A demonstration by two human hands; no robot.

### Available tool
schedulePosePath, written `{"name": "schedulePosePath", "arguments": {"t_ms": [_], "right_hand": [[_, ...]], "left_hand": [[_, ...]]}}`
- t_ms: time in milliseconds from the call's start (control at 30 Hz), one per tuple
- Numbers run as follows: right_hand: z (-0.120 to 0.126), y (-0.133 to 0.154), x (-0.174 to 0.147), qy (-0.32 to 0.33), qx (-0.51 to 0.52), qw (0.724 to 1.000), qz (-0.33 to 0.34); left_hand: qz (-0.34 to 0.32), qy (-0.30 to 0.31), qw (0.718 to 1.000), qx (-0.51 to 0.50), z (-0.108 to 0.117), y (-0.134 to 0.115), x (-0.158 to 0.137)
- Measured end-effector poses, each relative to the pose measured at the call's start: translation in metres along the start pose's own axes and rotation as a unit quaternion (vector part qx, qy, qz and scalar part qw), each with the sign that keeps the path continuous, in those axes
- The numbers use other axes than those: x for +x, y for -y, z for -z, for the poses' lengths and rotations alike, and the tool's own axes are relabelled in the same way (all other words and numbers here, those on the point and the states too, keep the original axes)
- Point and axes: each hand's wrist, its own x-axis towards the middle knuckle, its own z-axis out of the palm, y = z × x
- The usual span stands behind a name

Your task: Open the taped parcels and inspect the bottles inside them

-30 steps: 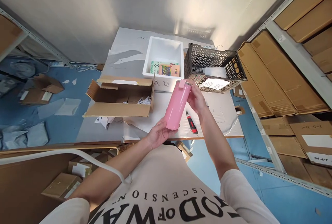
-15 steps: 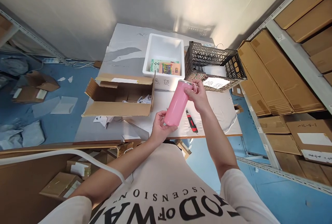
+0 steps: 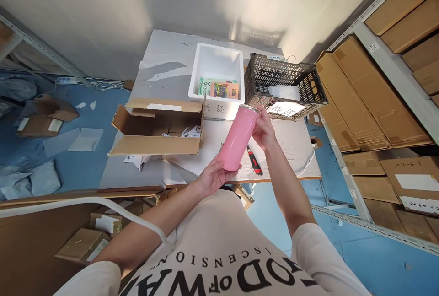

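Note:
I hold a pink cylindrical bottle (image 3: 238, 138) tilted above the table's near edge, its metal-rimmed top pointing away from me. My left hand (image 3: 213, 176) cups its base from below. My right hand (image 3: 265, 127) grips its upper part just under the rim. A red and black utility knife (image 3: 254, 160) lies on the white table (image 3: 291, 149) right under the bottle.
An open cardboard box (image 3: 156, 127) sits on the table to the left. Behind stand a white foam box (image 3: 217, 72) with colourful packets and a dark plastic crate (image 3: 284, 86). Shelves of flat cartons (image 3: 363, 99) fill the right. Cardboard and bags litter the blue floor at left.
The pink flap at the bottle's top has gone, leaving the metal rim bare. My right hand slid from the top down onto the bottle's upper side; the bottle shifted slightly.

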Motion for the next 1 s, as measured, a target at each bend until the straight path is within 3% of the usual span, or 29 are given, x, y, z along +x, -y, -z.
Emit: {"name": "schedulePosePath", "arguments": {"t_ms": [167,367,467,600,700,800,900,1000], "right_hand": [[0.006,0.021,-0.011,-0.079,-0.145,0.984,0.067],[0.008,0.038,-0.018,-0.007,-0.189,0.982,0.016],[0.006,0.036,-0.015,-0.004,-0.193,0.981,-0.009],[0.002,0.033,-0.012,-0.008,-0.171,0.985,-0.029],[0.003,0.032,-0.011,0.020,-0.114,0.992,-0.050],[0.008,0.030,-0.010,0.051,-0.066,0.994,-0.074],[0.012,0.028,-0.008,0.070,-0.038,0.993,-0.085],[0.018,0.028,-0.006,0.086,-0.056,0.991,-0.084]], "left_hand": [[-0.111,-0.092,0.986,0.084,0.000,0.001,0.004],[-0.237,-0.148,0.936,0.214,0.000,0.008,0.011],[-0.261,-0.162,0.922,0.237,0.001,0.016,0.014],[-0.262,-0.163,0.920,0.240,0.004,0.024,0.015],[-0.244,-0.135,0.936,0.215,0.006,0.023,0.008],[-0.156,-0.069,0.975,0.140,0.006,0.016,-0.002],[-0.091,-0.037,0.990,0.098,0.003,0.010,-0.005],[-0.128,-0.062,0.981,0.133,0.007,0.009,0.000]]}}
